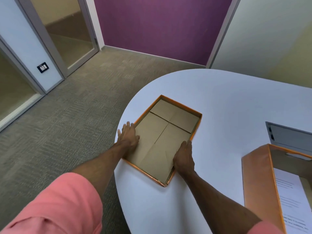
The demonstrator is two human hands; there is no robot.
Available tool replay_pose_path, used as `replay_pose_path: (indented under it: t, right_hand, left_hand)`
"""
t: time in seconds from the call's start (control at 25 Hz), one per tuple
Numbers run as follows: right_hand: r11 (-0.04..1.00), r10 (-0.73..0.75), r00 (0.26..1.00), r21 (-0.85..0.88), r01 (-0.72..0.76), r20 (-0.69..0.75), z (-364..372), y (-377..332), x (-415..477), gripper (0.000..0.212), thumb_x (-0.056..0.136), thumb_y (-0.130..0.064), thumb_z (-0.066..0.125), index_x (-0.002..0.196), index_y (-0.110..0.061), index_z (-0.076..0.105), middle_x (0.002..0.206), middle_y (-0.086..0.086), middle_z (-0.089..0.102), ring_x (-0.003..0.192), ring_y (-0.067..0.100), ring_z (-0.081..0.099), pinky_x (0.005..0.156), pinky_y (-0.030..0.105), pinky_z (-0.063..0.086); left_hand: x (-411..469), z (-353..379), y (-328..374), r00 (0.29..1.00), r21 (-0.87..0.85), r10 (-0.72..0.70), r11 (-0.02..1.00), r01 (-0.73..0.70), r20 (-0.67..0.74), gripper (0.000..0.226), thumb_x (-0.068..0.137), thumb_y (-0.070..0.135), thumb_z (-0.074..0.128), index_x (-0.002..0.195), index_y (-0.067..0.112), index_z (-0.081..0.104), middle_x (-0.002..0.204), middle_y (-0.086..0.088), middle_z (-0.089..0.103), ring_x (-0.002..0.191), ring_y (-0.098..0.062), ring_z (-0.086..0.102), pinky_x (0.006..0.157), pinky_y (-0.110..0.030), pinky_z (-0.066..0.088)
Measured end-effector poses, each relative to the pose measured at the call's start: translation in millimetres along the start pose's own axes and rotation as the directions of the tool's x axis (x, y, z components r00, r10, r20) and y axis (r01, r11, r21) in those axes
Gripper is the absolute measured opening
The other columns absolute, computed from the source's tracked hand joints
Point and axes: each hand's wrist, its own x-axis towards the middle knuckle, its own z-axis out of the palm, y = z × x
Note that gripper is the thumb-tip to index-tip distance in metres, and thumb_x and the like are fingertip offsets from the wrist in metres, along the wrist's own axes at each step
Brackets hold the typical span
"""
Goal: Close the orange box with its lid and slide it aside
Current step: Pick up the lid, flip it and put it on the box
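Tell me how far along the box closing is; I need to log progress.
Done: nothing yet. The box at the right edge is open, with paper inside. In hand: the lid lies inside-up near the table edge, with the left hand and right hand on its two long sides. Left: lift and flip the lid, fit it on the box, then slide the box aside.

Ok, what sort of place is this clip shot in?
Most likely an office or small meeting room. The glass door in a grey frame, the grey carpet floor and the rounded white table with a recessed hatch all point that way.
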Motion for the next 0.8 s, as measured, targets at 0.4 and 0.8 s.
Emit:
replay_pose_path:
  t: [0.4,0.8]
  right_hand:
    - [0.996,-0.086,0.986,0.008,0.088,-0.144,3.8,5.0,-2.5,0.049,0.100,-0.035,0.018,0.147,-0.019,0.019,0.139,0.010,0.047,0.113,0.036,0.052,0.082,0.033,0.035]
    - [0.965,-0.097,0.985,0.228,0.128,-0.141,-71.5,31.9,-10.5,0.048,0.103,-0.028,0.014,0.148,-0.015,0.018,0.152,0.010,0.033,0.133,0.033,0.038,0.108,0.041,0.032]
  left_hand:
    - [7.5,3.5,3.1,0.986,-0.151,-0.092,0.986,0.071,-0.138,0.024,0.091,-0.001,0.037,0.111,-0.004,0.050,0.118,-0.025,0.056,0.108,-0.039,0.055,0.086,-0.044,0.046]
    - [-39.3,-17.5,58.7,0.960,-0.371,-0.189,0.923,0.103,-0.206,0.023,0.091,-0.001,0.040,0.105,-0.001,0.059,0.108,-0.021,0.063,0.099,-0.036,0.060,0.084,-0.045,0.051]
